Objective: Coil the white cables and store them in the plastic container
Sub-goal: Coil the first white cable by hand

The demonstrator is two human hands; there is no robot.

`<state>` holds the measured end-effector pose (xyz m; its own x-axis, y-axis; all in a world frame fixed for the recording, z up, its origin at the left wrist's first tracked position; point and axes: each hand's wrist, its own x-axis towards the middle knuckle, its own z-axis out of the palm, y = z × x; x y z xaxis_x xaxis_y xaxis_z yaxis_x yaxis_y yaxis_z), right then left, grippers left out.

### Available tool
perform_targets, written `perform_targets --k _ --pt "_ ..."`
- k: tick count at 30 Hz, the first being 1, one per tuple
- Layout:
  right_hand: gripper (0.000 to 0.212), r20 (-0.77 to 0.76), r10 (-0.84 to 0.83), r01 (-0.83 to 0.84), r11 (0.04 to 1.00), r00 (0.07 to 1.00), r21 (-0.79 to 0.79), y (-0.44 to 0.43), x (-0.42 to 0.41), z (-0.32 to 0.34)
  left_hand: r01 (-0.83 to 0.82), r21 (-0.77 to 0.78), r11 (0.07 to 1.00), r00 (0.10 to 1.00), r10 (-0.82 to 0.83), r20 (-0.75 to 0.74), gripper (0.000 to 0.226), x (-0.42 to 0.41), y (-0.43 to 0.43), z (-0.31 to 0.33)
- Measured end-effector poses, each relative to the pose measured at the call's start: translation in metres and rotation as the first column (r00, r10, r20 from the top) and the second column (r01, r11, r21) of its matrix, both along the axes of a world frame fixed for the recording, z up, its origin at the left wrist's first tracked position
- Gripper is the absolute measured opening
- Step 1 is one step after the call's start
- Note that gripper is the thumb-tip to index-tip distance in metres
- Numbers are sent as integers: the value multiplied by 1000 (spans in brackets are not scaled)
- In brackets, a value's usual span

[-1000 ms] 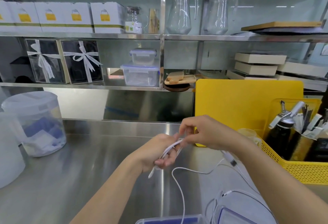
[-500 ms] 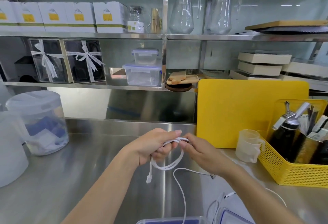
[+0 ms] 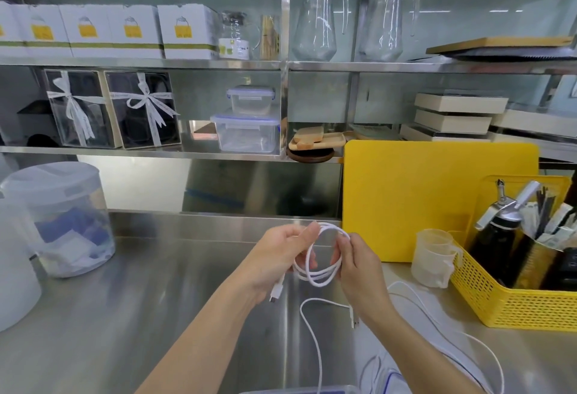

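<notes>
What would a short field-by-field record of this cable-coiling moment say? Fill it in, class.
surface: steel counter
left hand: holds white cable coil, plug end dangling
right hand: pinches the coil's right side
loose cables: on the counter, lower right
yellow basket: right, holding bottles
container: only its edge shows at the bottom

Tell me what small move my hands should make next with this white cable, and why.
Probably wind one more loop. The left hand pinches the top of the coil and the right hand steadies its side, but a loose tail hangs down toward the counter, so the cable isn't ready for the container.
</notes>
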<state>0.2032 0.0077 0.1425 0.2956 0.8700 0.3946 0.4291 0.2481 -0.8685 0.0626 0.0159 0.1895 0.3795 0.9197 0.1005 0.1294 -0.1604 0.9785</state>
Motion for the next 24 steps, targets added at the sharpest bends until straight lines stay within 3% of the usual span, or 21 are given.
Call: perform_targets --k 4,11,14,16,17,18,20,22,24 --pt "34 47 -37 39 999 998 -31 -1 -2 -6 24 -44 999 999 -22 39 14 -2 1 -9" --pt "32 -100 16 -20 999 995 -40 -4 0 -10 -114 36 993 980 106 168 27 2 2 -19" --pt "37 120 103 -91 991 987 -103 -1 8 -8 -219 87 972 956 197 216 26 1 10 -22" --pt "40 353 152 -83 976 923 -202 -3 20 -1 -244 96 965 957 223 185 24 -2 14 -23" --pt "38 374 201 -98 956 906 -277 -7 25 5 -250 97 963 959 233 159 25 -4 16 -24" --pt "35 298 278 -164 920 913 -355 -12 29 10 -255 92 963 960 240 143 26 -6 18 -26" --pt "26 -19 403 -376 836 915 -399 -22 33 21 -260 67 963 958 248 146 27 -6 20 -29" --pt "15 -297 415 -491 832 860 -258 -29 31 32 -253 20 967 953 246 177 26 -5 20 -32" --pt "11 -430 399 -488 866 810 -115 -31 26 40 -236 -13 972 954 234 189 23 -1 18 -34"
